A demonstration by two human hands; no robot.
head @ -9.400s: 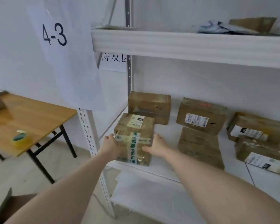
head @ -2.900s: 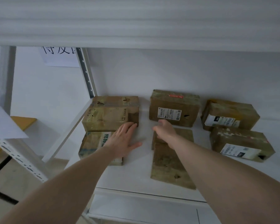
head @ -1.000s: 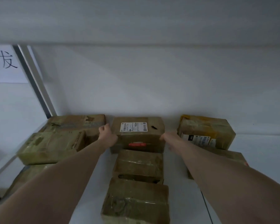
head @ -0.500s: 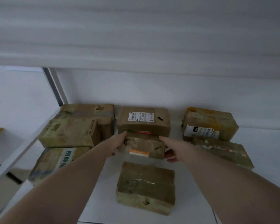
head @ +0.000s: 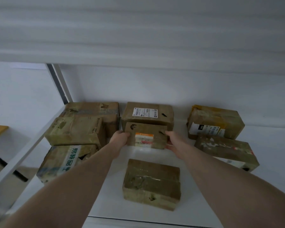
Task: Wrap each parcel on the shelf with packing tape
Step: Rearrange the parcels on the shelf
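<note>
A: Head view — which step is being worked at?

B: A parcel is being picked out, by the look of it. The small parcel with the orange label is being gripped at both ends: the left hand is curled round its left end, the right hand is clamped on its right end with the fingers wrapped underneath. It is being held tilted, just in front of the labelled box at the back of the shelf.

A: And what is being called for next?

B: Probably the parcel is being drawn out toward the shelf's front edge, so that tape can be put round it. No roll of tape is being shown anywhere, so one is likely being needed first.

A: What is standing in the way?

B: The flat parcel, lying directly in front of the held one, is sitting in the path outward — the held parcel is needing to be lifted over it or steered around. To the left of the held parcel, three boxes are being kept stacked, the SF Express box uppermost; to its right, two more parcels are lying one in front of the other. The upper shelf board is limiting headroom.
</note>
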